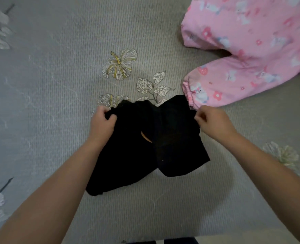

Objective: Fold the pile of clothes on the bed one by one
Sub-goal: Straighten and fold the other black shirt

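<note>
- Bed sheet [57,103]: grey-beige ribbed weave with a printed hibiscus flower [119,64] and leaf sprig [154,85] just beyond the fingers; fainter pale flower prints at the left and right edges. It fills the whole view, so no room is visible apart from a thin dark strip at the bottom edge.
- Pink garment [248,50]: printed with rabbits, flowers and strawberries, lying flat beyond and to the right of the right-hand fingers. One elastic-cuffed sleeve or leg end [191,95] points toward the hands and sits just beyond the right fingertips, touching or overlapping the black cloth's far right corner.
- Black garment [145,138]: bunched and unfolded, stretched between the two hands. Gripped top edge runs left-right from fingers to fingers; the body hangs back toward the person in two lobes, the left one longer, reaching down under the left forearm. Long axis roughly far-right to near-left. Lower part lies on the sheet. A small tan sliver [145,137] shows in a gap mid-cloth; can't tell what it is.
- Left hand [101,124]: fingers curled tight into a fist around the garment's far left edge, with cloth bunched in the grip.
- Right hand [211,122]: thumb and fingertips pinch the garment's far right edge, other fingers loosely curled.
</note>
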`<state>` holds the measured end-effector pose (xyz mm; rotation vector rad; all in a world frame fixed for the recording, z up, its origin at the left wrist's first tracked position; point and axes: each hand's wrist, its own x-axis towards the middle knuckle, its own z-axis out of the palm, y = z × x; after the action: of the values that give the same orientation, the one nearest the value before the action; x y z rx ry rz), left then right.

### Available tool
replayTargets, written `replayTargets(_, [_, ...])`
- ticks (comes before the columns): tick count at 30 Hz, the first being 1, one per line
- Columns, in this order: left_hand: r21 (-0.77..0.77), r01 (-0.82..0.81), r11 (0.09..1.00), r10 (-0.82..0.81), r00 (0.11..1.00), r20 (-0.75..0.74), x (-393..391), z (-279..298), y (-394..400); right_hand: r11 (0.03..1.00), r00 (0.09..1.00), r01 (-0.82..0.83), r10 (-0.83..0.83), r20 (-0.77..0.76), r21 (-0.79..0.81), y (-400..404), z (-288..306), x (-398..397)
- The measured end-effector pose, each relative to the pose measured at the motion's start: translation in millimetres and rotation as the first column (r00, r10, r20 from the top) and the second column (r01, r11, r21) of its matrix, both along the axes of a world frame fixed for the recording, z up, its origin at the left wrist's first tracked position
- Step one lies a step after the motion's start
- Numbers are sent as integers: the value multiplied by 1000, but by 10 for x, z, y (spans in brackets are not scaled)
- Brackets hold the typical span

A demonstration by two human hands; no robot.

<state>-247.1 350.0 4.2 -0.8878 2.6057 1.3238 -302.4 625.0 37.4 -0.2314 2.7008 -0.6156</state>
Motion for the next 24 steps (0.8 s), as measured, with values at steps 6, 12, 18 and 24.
replayTargets(6, [-211, 44, 976, 24, 950, 312, 79, 117, -230, 639, 666, -746, 724, 179, 186, 271, -163, 147])
replayTargets(12, [-470, 673, 571, -636, 724, 265, 369, 128, -97, 741, 745, -661, 631, -216, -116, -59, -278, 323])
replayTargets(18, [-116, 659, 743, -634, 749, 193, 99, 25, 230, 560, 804, 574, -243, 543, -598, -281, 3, -373])
replayTargets(24, [219, -60, 974, -8, 955, 296, -448, 16, 204, 770, 806, 571, -460, 372, -285, -328, -298, -560])
